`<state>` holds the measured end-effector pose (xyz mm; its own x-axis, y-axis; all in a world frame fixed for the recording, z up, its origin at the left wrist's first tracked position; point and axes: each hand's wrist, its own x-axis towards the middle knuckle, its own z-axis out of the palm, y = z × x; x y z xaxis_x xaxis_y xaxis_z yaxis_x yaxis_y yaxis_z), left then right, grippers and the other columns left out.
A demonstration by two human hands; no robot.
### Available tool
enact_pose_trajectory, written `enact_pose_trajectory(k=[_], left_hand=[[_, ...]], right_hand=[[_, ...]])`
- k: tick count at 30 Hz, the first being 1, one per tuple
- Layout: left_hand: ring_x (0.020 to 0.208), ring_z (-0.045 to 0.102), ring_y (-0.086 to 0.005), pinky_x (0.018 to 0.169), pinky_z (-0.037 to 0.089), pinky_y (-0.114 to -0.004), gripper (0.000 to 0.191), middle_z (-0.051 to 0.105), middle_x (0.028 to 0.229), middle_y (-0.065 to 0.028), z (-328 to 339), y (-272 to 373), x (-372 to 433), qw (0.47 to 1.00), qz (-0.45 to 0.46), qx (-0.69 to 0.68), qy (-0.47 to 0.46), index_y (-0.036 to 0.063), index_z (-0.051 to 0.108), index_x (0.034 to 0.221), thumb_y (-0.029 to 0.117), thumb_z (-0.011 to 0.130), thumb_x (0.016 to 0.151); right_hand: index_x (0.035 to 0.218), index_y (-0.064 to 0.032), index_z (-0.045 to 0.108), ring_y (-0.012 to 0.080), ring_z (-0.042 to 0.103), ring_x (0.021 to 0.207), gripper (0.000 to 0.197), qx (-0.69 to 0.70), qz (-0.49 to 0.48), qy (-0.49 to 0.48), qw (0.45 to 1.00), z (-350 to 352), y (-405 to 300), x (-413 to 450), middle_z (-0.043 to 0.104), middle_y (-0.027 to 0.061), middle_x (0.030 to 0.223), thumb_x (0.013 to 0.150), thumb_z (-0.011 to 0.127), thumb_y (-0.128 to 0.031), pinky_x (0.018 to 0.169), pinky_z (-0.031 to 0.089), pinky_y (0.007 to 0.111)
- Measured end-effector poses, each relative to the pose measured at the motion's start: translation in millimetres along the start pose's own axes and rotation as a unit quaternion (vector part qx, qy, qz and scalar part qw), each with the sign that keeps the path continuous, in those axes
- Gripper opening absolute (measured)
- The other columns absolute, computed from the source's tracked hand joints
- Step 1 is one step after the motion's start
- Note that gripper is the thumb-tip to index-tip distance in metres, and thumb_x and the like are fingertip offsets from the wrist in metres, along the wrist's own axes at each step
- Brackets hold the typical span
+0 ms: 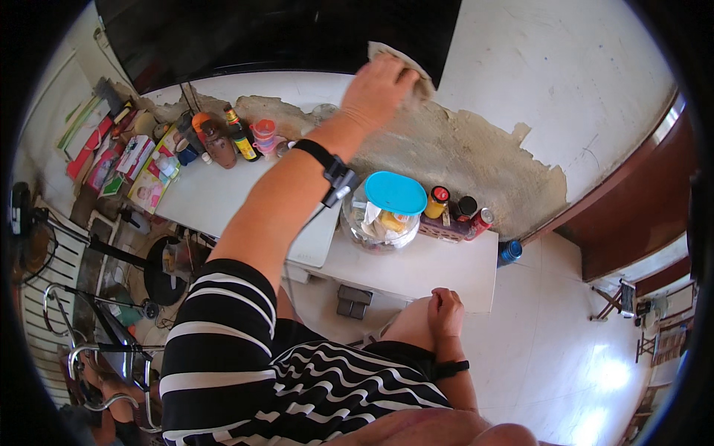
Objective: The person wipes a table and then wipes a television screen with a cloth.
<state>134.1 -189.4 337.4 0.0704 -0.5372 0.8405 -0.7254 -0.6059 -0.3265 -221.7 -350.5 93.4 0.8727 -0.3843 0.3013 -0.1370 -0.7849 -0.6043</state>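
Note:
My left hand (379, 89) holds a pale, greyish cloth (421, 83) against the lower right corner of a large dark flat-screen television (268, 33) on the wall. The fingers press on the cloth, and the arm stretches over a white table. A black strap with a small device is on that forearm. My right hand (446, 312) rests by my bare thigh, beside the table's front edge; its fingers are curled and nothing shows in it. A black band circles the right wrist. A clear round container with a blue lid (396, 193) stands on the white table (446, 267) between the hands.
Jars and a red can (481, 222) stand right of the container, and a blue bottle (509, 252) beyond the table's end. Bottles (240, 136), cups and boxes crowd the table's left part. A metal walking frame (111, 348) and a fan (33, 240) are at left.

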Motion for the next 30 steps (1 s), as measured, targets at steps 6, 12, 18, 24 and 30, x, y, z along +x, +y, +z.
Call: enact_pose_trajectory(k=[6,12,18,24,30], left_hand=[[0.096,0.051,-0.0315,0.086,0.044,-0.04,0.036,0.053,0.101,-0.0102,11.7,8.6,-7.7,0.99,-0.106,-0.073,0.058,0.0078,0.064,0.11,0.004,0.059,0.075],[0.111,0.052,-0.0288,0.093,0.047,-0.037,0.034,0.053,0.112,-0.0091,9.4,10.0,-5.5,0.998,-0.041,-0.045,0.023,0.0087,0.063,0.114,0.01,0.058,0.081],[0.109,0.052,-0.0315,0.092,0.048,-0.039,0.037,0.054,0.11,-0.0091,-17.6,-74.3,-62.1,0.995,-0.098,0.001,0.035,0.0161,0.061,0.113,0.007,0.061,0.077],[0.109,0.051,-0.033,0.09,0.048,-0.04,0.042,0.052,0.113,-0.0105,-30.7,-169.7,-136.0,0.93,-0.342,0.083,0.108,0.0162,0.06,0.114,-0.003,0.06,0.076],[0.119,0.046,-0.0376,0.103,0.037,-0.042,0.053,0.049,0.125,-0.021,5.4,-196.3,-103.5,0.817,-0.423,-0.132,0.368,0.0036,0.051,0.131,-0.008,0.052,0.08]], right_hand=[[0.084,-0.007,0.066,0.034,0.063,0.078,0.007,0.01,-0.012,-0.01,1.0,4.8,2.7,6.3,0.066,0.0137,0.078,0.083,0.059,-0.01,0.069,0.053,0.043],[0.082,-0.0064,0.066,0.033,0.064,0.075,0.007,0.003,-0.027,-0.01,1.0,10.7,-0.2,1.7,0.066,0.0139,0.079,0.081,0.06,-0.008,0.068,0.053,0.041],[0.082,-0.0043,0.068,0.0326,0.065,0.072,0.01,0.006,-0.021,0.022,1.0,7.4,11.0,-4.1,0.067,0.0153,0.078,0.079,0.059,-0.005,0.067,0.053,0.04],[0.082,-0.0051,0.067,0.0332,0.064,0.077,0.008,0.007,-0.009,0.008,1.0,8.3,19.6,-1.7,0.067,0.0147,0.081,0.081,0.059,-0.007,0.07,0.053,0.041],[0.082,-0.0055,0.068,0.0318,0.065,0.071,0.009,0.006,-0.034,-0.002,0.999,22.0,8.9,11.3,0.067,0.0142,0.079,0.079,0.06,-0.006,0.066,0.053,0.04]])
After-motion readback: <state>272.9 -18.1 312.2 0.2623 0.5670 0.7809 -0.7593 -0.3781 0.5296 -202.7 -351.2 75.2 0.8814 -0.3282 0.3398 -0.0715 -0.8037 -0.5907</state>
